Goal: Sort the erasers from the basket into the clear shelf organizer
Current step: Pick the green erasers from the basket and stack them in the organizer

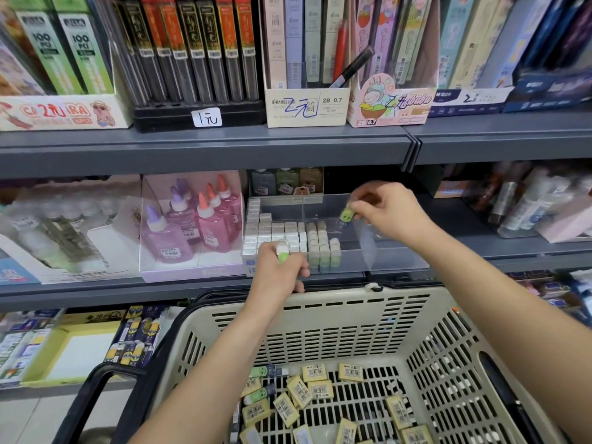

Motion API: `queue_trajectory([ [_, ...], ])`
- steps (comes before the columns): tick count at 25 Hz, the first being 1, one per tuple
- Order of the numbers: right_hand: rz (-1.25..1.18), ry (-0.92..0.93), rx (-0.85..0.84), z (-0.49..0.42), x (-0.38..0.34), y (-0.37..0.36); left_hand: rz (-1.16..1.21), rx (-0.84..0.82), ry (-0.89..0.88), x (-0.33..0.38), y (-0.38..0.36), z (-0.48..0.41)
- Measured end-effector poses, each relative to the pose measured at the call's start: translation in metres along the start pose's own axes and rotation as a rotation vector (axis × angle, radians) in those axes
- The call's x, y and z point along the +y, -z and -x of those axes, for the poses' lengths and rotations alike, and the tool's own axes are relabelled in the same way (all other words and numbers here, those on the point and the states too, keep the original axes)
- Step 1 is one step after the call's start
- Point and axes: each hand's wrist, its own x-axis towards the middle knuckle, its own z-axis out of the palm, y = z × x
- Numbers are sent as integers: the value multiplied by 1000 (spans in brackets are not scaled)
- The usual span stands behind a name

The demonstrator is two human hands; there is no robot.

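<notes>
A clear shelf organizer point(394, 251) stands on the middle shelf, with rows of white erasers point(272, 232) on its left and green-and-white erasers point(322, 248) in the middle. My right hand point(387, 209) pinches a green eraser point(347, 215) above the organizer's right compartment. My left hand point(280, 267) grips another green-and-white eraser point(283, 251) in front of the organizer's left end. Below, a beige basket point(320, 315) holds several loose yellow erasers point(315, 390) and a few green ones point(261, 371).
Pink and purple glue bottles point(198, 219) stand in a box left of the organizer. The upper shelf point(205, 145) overhangs with boxes of pencil leads. The basket's black handle point(96, 398) lies at the lower left. More stationery fills the shelf to the right.
</notes>
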Motion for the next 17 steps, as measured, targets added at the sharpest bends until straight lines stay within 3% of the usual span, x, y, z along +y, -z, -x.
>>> queue_trajectory([
  [3,209,22,-75,-10,9,-14,18,-44,2,0,5,2],
  [8,210,-58,-291,-12,15,-39,88,-34,-3,-5,14,4],
  [17,383,36,-434,-7,9,-34,90,-36,22,-3,5,3],
])
